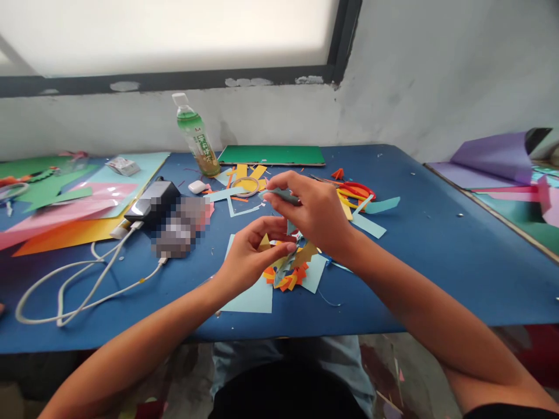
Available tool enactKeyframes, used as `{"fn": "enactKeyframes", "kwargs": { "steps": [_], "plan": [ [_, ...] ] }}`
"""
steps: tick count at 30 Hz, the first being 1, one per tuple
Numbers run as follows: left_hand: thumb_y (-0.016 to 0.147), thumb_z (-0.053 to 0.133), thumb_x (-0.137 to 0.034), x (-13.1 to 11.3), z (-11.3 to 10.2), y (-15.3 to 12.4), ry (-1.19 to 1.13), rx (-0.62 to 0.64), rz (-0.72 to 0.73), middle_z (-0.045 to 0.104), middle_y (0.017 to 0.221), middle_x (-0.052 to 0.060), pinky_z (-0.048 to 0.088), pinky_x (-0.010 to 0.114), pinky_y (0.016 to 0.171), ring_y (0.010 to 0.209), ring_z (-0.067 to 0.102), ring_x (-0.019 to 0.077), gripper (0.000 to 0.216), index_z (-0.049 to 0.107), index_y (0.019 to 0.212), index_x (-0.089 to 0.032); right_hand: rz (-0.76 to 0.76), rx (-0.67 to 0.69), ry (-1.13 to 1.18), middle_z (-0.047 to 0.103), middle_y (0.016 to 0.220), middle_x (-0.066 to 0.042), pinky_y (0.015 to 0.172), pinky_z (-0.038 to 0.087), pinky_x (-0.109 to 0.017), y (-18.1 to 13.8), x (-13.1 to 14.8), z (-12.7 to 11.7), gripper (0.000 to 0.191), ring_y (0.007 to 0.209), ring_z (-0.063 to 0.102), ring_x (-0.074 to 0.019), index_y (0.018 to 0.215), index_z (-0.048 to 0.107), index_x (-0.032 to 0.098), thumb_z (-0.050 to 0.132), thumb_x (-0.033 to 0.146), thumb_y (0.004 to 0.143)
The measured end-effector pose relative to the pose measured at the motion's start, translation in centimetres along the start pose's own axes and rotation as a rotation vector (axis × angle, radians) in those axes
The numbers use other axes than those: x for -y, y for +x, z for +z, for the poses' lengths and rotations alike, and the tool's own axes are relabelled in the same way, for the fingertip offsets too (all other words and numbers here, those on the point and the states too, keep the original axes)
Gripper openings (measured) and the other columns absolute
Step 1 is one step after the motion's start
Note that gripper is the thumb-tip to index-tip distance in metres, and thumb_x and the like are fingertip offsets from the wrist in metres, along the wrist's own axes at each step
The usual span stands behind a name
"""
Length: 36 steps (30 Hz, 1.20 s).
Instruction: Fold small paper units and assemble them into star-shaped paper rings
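Between the thumb and fingers of my left hand point(251, 253) is a folded light blue paper piece point(286, 269), tilted, with yellow paper points around it. My right hand point(317, 212) is just above and to the right, its thumb and forefinger pinching a small blue-grey strip point(288, 196) that looks like paper. Beneath both hands an orange and yellow folded-paper ring point(289, 284) partly shows. It lies over light blue paper sheets point(251, 297) on the table. My fingers hide part of the held pieces.
Red-handled scissors point(358, 191), a tape roll point(245, 186) and paper scraps lie beyond my hands. A green-labelled bottle point(198, 137) stands at the back. To the left are a black charger point(152, 201), a looped white cable point(65, 291) and coloured sheets; purple paper point(493, 157) lies right.
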<state>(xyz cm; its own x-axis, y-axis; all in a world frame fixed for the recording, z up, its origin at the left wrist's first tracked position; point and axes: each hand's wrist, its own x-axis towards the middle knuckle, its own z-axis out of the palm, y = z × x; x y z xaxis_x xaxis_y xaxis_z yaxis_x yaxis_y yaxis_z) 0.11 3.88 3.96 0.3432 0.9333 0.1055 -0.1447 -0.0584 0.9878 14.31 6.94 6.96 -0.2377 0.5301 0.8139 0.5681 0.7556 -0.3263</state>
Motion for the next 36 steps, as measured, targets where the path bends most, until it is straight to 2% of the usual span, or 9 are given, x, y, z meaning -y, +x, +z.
{"fn": "enactKeyframes", "kwargs": {
  "steps": [4,10,16,19,22,25,30,34,36],
  "plan": [
    [0.071,0.072,-0.033,0.0,0.0,0.0,0.017,-0.017,-0.015,0.067,0.068,0.000,0.054,0.022,0.058,0.062,0.064,0.0121,0.021,0.063,0.078,-0.015,0.012,0.037,0.027,0.068,0.083,0.002,0.059,0.045,-0.018,-0.4,0.5,0.3,0.006,0.066,0.060,-0.0081,0.090,0.060,0.019,0.060,0.020,0.084],
    [0.069,0.074,-0.030,0.6,-0.2,0.0,0.050,-0.051,0.005,0.070,0.070,0.002,0.056,0.027,0.066,0.067,0.066,0.0152,0.018,0.066,0.075,-0.015,0.015,0.058,0.009,0.069,0.087,0.001,0.062,0.045,-0.020,-1.2,0.9,0.7,0.008,0.069,0.061,-0.0093,0.093,0.060,0.020,0.056,0.023,0.087],
    [0.068,0.074,-0.031,0.5,-0.3,0.1,0.089,-0.032,0.011,0.069,0.064,0.002,0.056,0.028,0.063,0.065,0.067,0.0175,0.017,0.069,0.073,-0.016,0.065,0.062,0.004,0.068,0.084,0.001,0.061,0.044,-0.021,-1.5,1.2,1.0,0.011,0.067,0.060,-0.0094,0.096,0.059,0.020,0.055,0.023,0.086],
    [0.065,0.077,-0.029,0.4,-0.2,0.1,0.083,-0.041,0.004,0.064,0.054,-0.001,0.055,0.026,0.061,0.062,0.066,0.0167,0.016,0.066,0.064,-0.016,0.119,0.061,0.028,0.067,0.083,0.001,0.063,0.045,-0.021,-1.5,1.6,1.2,0.013,0.069,0.061,-0.0102,0.095,0.060,0.020,0.054,0.027,0.086],
    [0.064,0.077,-0.029,0.3,-0.2,0.1,0.100,-0.056,-0.003,0.058,0.047,-0.003,0.052,0.026,0.058,0.059,0.063,0.0154,0.024,0.061,0.052,-0.016,0.195,0.057,0.145,0.066,0.083,0.000,0.063,0.046,-0.022,-1.3,1.8,0.8,0.019,0.069,0.060,-0.0104,0.098,0.059,0.018,0.053,0.033,0.087],
    [0.068,0.074,-0.031,0.3,-0.4,0.1,0.097,-0.074,0.004,0.063,0.055,-0.001,0.049,0.024,0.056,0.057,0.059,0.0123,0.019,0.065,0.060,-0.017,0.293,0.066,0.309,0.065,0.089,-0.001,0.065,0.048,-0.023,-1.3,1.7,-0.3,0.024,0.073,0.060,-0.0107,0.100,0.057,0.018,0.053,0.037,0.086],
    [0.070,0.073,-0.032,0.5,-0.5,0.1,0.024,-0.133,0.017,0.063,0.062,-0.001,0.048,0.022,0.060,0.061,0.058,0.0107,0.015,0.068,0.069,-0.018,0.404,0.274,0.396,0.066,0.084,0.000,0.055,0.048,-0.021,-3.0,0.7,-2.0,0.017,0.067,0.060,-0.0107,0.088,0.062,0.018,0.065,0.032,0.078],
    [0.066,0.075,-0.034,0.6,-0.5,0.2,0.052,-0.162,0.039,0.062,0.066,0.000,0.047,0.023,0.058,0.063,0.057,0.0121,0.019,0.069,0.067,-0.017,0.408,0.212,0.445,0.067,0.080,0.000,0.054,0.049,-0.022,-4.4,0.2,-1.9,0.013,0.066,0.060,-0.0114,0.088,0.064,0.019,0.067,0.026,0.077],
    [0.069,0.073,-0.035,0.5,-0.7,0.2,0.113,-0.126,0.021,0.062,0.066,0.001,0.047,0.022,0.058,0.063,0.057,0.0118,0.019,0.069,0.068,-0.016,0.438,0.192,0.467,0.068,0.079,-0.001,0.055,0.049,-0.023,-4.6,0.1,-1.7,0.013,0.066,0.060,-0.0119,0.087,0.066,0.019,0.067,0.026,0.077]
  ]
}}
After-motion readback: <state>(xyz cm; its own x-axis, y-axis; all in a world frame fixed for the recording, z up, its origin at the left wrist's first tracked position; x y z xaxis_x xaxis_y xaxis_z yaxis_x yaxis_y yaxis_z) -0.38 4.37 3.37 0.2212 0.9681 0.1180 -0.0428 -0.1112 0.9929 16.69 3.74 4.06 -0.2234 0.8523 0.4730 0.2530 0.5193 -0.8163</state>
